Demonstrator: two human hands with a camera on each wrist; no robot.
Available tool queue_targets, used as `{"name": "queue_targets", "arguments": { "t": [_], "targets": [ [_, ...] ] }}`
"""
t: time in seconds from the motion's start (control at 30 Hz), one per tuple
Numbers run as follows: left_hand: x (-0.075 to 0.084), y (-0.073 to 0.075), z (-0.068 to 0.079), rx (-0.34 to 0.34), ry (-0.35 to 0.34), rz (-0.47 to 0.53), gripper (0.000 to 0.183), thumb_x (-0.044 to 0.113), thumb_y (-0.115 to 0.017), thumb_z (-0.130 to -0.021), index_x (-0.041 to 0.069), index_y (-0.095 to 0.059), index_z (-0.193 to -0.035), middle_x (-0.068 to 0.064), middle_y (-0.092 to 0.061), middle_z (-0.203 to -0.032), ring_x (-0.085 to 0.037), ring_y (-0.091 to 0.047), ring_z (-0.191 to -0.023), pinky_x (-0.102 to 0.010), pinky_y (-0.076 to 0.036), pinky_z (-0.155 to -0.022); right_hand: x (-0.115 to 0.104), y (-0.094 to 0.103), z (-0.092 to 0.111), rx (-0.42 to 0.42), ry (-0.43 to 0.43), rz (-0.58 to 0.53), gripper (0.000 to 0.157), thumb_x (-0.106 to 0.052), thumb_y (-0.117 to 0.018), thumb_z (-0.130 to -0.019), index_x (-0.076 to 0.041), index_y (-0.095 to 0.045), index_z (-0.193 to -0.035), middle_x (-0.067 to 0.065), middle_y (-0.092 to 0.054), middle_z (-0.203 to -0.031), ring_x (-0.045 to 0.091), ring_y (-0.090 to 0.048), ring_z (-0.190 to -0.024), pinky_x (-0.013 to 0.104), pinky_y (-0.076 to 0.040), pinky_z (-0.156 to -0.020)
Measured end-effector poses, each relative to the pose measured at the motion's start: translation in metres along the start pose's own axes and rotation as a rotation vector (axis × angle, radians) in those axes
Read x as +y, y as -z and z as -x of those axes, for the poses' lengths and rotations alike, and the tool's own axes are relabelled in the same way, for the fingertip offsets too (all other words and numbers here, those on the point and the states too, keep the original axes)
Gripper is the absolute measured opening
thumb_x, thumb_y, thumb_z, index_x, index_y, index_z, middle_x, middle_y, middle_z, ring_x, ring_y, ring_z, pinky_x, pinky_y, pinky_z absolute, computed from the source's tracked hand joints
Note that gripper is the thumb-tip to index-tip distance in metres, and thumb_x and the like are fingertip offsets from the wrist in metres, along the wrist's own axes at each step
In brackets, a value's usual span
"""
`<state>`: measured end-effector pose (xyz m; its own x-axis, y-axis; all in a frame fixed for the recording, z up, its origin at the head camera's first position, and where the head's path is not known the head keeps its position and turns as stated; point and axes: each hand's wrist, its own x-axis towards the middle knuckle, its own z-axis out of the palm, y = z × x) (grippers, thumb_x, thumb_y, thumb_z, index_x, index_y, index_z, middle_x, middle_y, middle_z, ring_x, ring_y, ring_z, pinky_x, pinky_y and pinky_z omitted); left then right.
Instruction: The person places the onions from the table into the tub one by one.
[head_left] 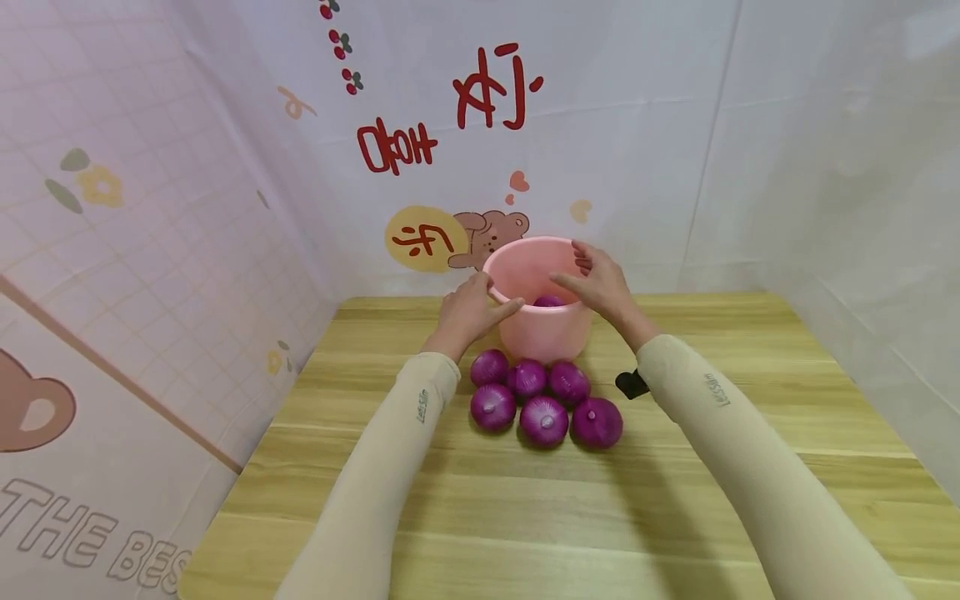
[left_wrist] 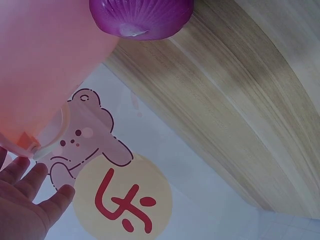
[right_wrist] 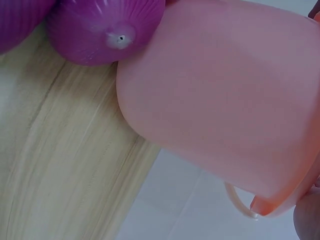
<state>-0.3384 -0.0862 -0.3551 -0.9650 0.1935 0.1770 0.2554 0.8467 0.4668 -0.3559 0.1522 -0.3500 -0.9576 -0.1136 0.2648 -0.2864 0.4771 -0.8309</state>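
Observation:
A pink bucket [head_left: 542, 337] stands at the back of the wooden table, with a red onion [head_left: 549, 301] partly visible inside. My left hand [head_left: 467, 312] is at its left rim, thumb reaching along the front edge. In the left wrist view, the spread fingers [left_wrist: 56, 202] lie close to the rim and the white handle. My right hand [head_left: 603, 287] is over the right rim, its thumb stretched across the opening and its fingertips at the back right edge. Several red onions [head_left: 543, 421] sit in two rows right before the bucket.
The wooden tabletop [head_left: 465, 517] ends against a white patterned backdrop [head_left: 622, 150] behind the bucket. A second patterned sheet [head_left: 150, 275] rises on the left. Beside my right sleeve lies a small black object [head_left: 632, 384].

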Motion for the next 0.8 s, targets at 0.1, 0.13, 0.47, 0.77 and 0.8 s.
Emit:
{"name": "queue_targets", "arguments": {
  "t": [0.1,0.13,0.47,0.77,0.8],
  "targets": [
    [0.001,0.001,0.000,0.005,0.001,0.005,0.076,0.068,-0.061,-0.086,0.009,-0.051,-0.133,-0.004,-0.061,-0.118,-0.022,-0.055,-0.110,-0.046,-0.038,-0.101,-0.001,0.001,0.004,-0.008,0.006,-0.017,0.080,-0.030,-0.074,-0.090,-0.002,-0.034,-0.152,0.026,-0.045,-0.145,0.040,-0.046,-0.132,0.046,-0.038,-0.110],
    [0.001,0.001,0.000,0.005,0.002,0.004,0.077,0.068,-0.061,-0.085,0.009,-0.051,-0.134,-0.003,-0.061,-0.118,-0.021,-0.055,-0.110,-0.046,-0.038,-0.101,-0.002,0.002,0.005,-0.012,0.010,-0.026,0.079,-0.030,-0.074,-0.090,-0.002,-0.034,-0.152,0.026,-0.046,-0.144,0.040,-0.046,-0.132,0.046,-0.038,-0.110],
    [0.001,0.000,0.003,0.007,-0.001,0.011,0.079,0.068,-0.061,-0.086,0.009,-0.050,-0.137,-0.005,-0.060,-0.123,-0.023,-0.055,-0.115,-0.046,-0.037,-0.104,-0.001,0.007,0.025,-0.055,0.083,-0.100,0.074,-0.022,-0.074,-0.090,-0.003,-0.036,-0.152,0.026,-0.044,-0.147,0.040,-0.044,-0.134,0.047,-0.035,-0.111],
    [0.003,0.001,0.003,0.014,0.009,0.001,0.074,0.065,-0.063,-0.086,0.008,-0.052,-0.133,-0.005,-0.061,-0.119,-0.023,-0.056,-0.114,-0.046,-0.039,-0.102,-0.001,0.014,0.045,-0.073,0.102,-0.190,0.073,-0.017,-0.075,-0.090,-0.003,-0.037,-0.151,0.022,-0.044,-0.148,0.036,-0.042,-0.137,0.044,-0.034,-0.113],
    [0.003,0.001,0.003,0.014,0.008,-0.002,0.075,0.065,-0.062,-0.086,0.008,-0.052,-0.133,-0.005,-0.061,-0.120,-0.023,-0.056,-0.114,-0.046,-0.039,-0.102,0.000,0.015,0.047,-0.076,0.111,-0.200,0.073,-0.015,-0.074,-0.090,-0.002,-0.037,-0.151,0.022,-0.043,-0.149,0.036,-0.041,-0.137,0.045,-0.033,-0.113]
  ]
}}
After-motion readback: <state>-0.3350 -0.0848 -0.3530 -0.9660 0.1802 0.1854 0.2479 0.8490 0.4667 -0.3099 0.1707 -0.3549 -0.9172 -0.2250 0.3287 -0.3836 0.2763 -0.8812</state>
